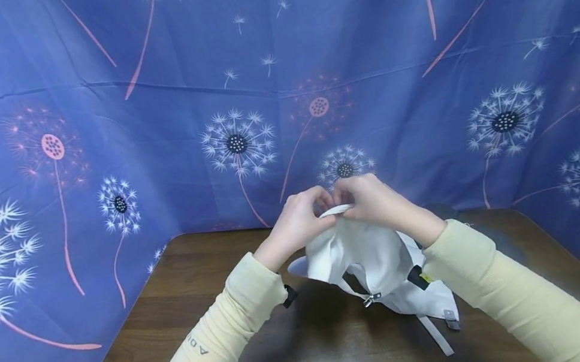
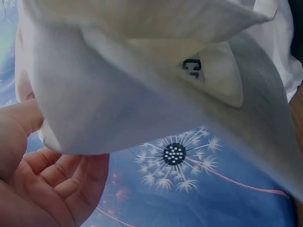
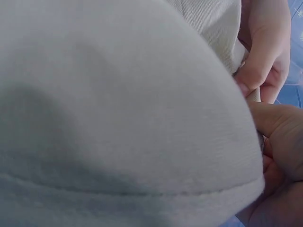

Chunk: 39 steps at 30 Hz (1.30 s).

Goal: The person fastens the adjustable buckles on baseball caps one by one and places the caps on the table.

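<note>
A white cap (image 1: 369, 250) hangs above the table, its brim (image 1: 298, 267) to the left and its back opening with a strap and metal buckle (image 1: 372, 299) toward me. My left hand (image 1: 302, 218) pinches the fabric at the cap's top edge between thumb and fingers. Close beside it, my right hand (image 1: 370, 198) pinches the same edge. In the left wrist view, folds of white fabric (image 2: 109, 99) and a small tag with dark print (image 2: 191, 67) show. White cloth (image 3: 142, 113) with a stitched seam fills most of the right wrist view.
Beneath the cap, more white fabric (image 1: 435, 301) with a loose strap (image 1: 436, 335) lies on the brown wooden table (image 1: 211, 251). A dark grey item (image 1: 503, 239) is partly hidden behind the right sleeve. Blue dandelion-print cloth (image 1: 164, 130) hangs behind and at both sides.
</note>
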{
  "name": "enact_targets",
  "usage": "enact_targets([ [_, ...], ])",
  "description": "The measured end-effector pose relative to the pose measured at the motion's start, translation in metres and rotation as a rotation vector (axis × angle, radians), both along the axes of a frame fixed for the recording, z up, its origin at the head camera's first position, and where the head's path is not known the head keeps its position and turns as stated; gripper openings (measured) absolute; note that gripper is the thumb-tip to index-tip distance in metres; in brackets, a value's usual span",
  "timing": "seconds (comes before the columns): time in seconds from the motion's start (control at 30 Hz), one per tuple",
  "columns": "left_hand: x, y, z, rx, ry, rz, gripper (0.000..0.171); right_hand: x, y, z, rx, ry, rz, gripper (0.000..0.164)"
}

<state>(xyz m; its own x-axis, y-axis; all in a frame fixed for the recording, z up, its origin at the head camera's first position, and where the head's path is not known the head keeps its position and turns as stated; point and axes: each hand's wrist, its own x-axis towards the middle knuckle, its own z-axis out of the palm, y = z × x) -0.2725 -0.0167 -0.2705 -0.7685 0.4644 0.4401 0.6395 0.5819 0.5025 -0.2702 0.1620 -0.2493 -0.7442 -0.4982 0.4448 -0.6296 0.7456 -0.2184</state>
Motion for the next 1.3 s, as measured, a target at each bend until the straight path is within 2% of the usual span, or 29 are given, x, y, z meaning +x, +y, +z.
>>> enact_targets([
  [0.3, -0.002, -0.007, -0.012, 0.002, 0.019, 0.015, 0.009, -0.004, -0.008, -0.019, -0.058, -0.02, 0.031, 0.021],
  [0.5, -0.002, -0.013, -0.019, 0.007, 0.005, 0.032, 0.007, -0.004, -0.01, -0.032, -0.101, -0.061, 0.053, 0.022],
  [0.7, -0.005, -0.019, -0.029, 0.019, -0.013, 0.048, 0.005, 0.0, -0.003, -0.044, -0.131, -0.079, 0.076, 0.029],
  [0.87, -0.007, -0.025, -0.032, 0.051, -0.034, 0.066, 0.005, 0.005, 0.009, -0.052, -0.168, -0.054, 0.083, 0.036],
  [1.13, -0.013, -0.029, -0.035, 0.055, -0.022, 0.09, 0.005, 0.015, 0.028, -0.064, -0.209, -0.056, 0.072, 0.042],
  [1.3, -0.017, -0.032, -0.035, 0.072, -0.037, 0.115, 0.004, 0.022, 0.036, -0.074, -0.188, 0.038, 0.106, 0.042],
])
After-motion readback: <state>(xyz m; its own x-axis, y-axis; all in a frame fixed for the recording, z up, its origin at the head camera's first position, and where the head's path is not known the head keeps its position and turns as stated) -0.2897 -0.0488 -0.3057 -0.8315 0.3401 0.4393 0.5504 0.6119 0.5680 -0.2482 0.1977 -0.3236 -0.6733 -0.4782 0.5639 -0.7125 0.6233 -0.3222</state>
